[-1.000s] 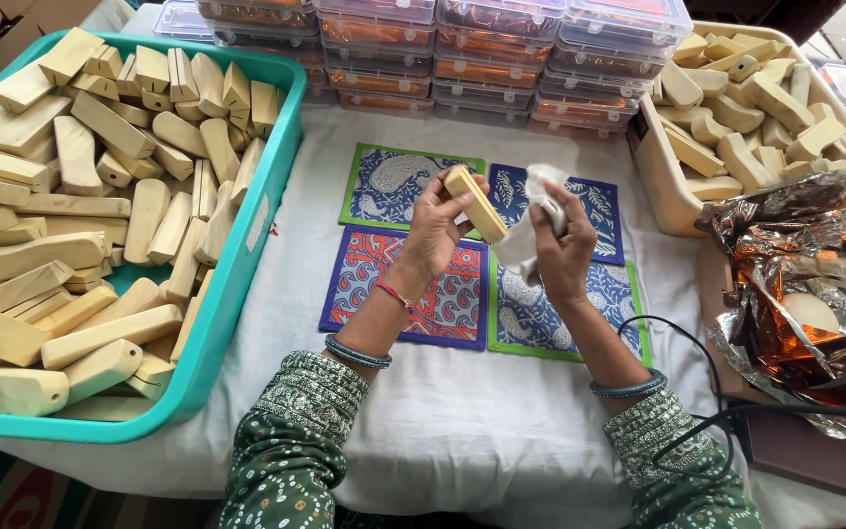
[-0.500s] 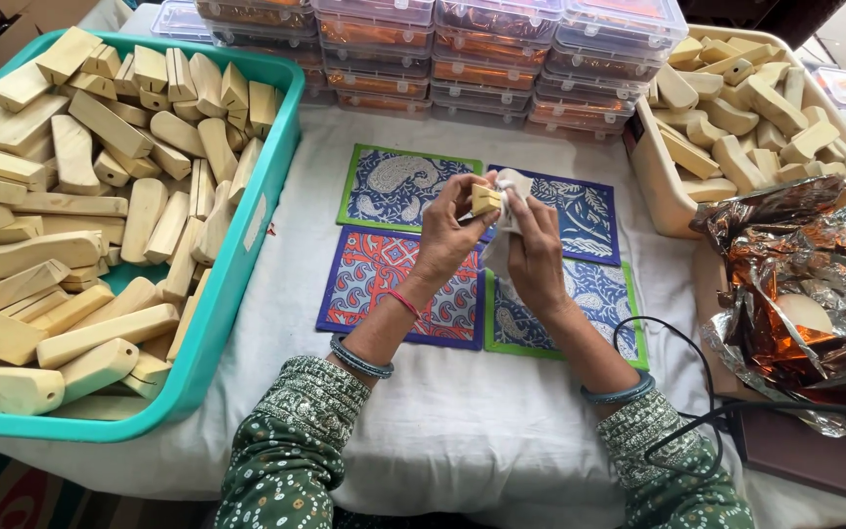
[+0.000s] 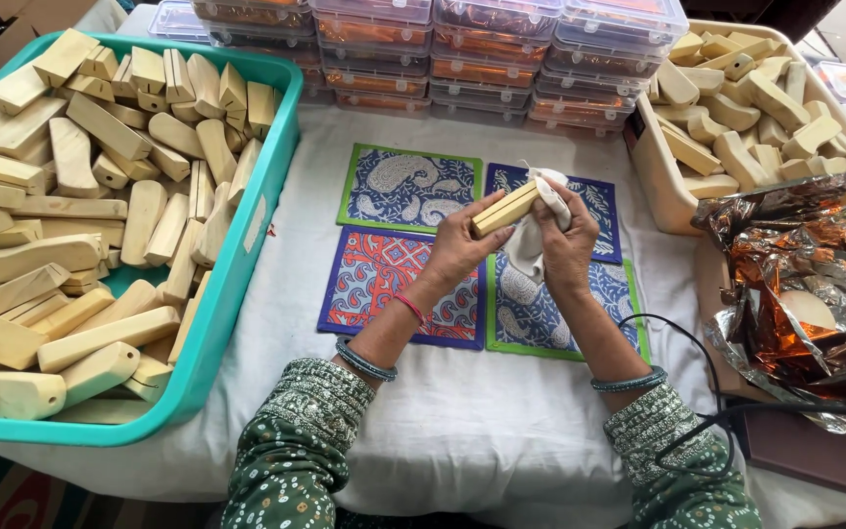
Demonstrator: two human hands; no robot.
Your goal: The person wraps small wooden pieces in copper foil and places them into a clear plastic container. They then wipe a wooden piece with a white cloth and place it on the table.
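My left hand (image 3: pixel 454 247) grips a pale wooden block (image 3: pixel 505 209) by its lower end, held level above the patterned mats. My right hand (image 3: pixel 568 245) holds a white cloth (image 3: pixel 533 243) and presses it against the block's right end. Both hands hover over four square paisley mats (image 3: pixel 399 186), coloured green, blue and red, which lie on a white tablecloth (image 3: pixel 462 431).
A teal bin (image 3: pixel 247 245) full of wooden blocks fills the left. A beige tray (image 3: pixel 650 167) with more blocks stands at the right. Stacked clear lidded boxes (image 3: pixel 443 44) line the far edge. Crumpled copper foil (image 3: pixel 795 284), a black cable (image 3: pixel 707 392) and a dark flat case (image 3: pixel 805 456) lie at the right.
The block has turned from tilted upward to level in my left hand. My right hand with the cloth has closed in onto the block's end.
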